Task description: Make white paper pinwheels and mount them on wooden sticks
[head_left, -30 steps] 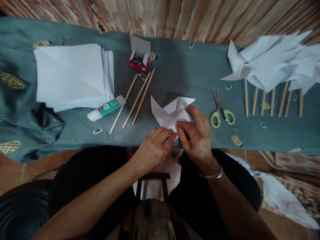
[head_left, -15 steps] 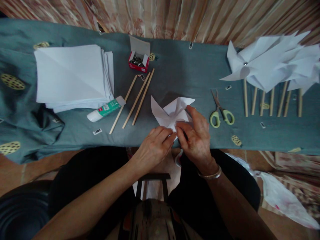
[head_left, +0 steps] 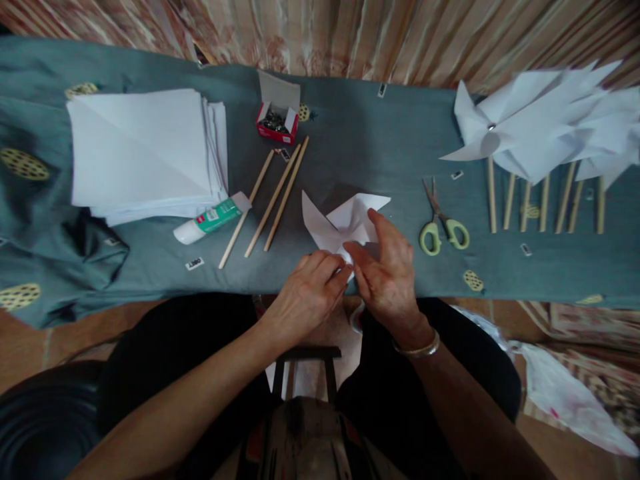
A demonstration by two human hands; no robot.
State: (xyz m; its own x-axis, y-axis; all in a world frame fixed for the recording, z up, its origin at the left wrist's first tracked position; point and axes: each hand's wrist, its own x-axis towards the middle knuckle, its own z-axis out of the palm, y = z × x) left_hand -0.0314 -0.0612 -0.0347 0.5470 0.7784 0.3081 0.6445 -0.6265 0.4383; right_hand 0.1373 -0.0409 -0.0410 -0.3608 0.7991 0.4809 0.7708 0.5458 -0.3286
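Observation:
A white paper pinwheel (head_left: 345, 223) lies at the table's front edge, its blades folded and raised. My left hand (head_left: 313, 287) is closed on its near edge, thumb and fingers pinching the paper. My right hand (head_left: 387, 277) touches the same pinwheel from the right, thumb by the near blade and forefinger stretched up along the right blade; its other fingers are partly hidden. Left of the pinwheel lie several wooden sticks (head_left: 287, 193). Green-handled scissors (head_left: 437, 220) lie to the right, blades pointing away from me.
A stack of white paper (head_left: 140, 147) and a glue tube (head_left: 213, 219) are on the left. Behind the sticks stands an opened red box (head_left: 277, 127) of small metal pieces. Several finished pinwheels (head_left: 537, 127) on sticks lie at the far right. A curtain (head_left: 330, 37) hangs along the back.
My right hand has shifted slightly left, its thumb moving in over the near blade and its forefinger straightening along the right blade. My left hand stays put.

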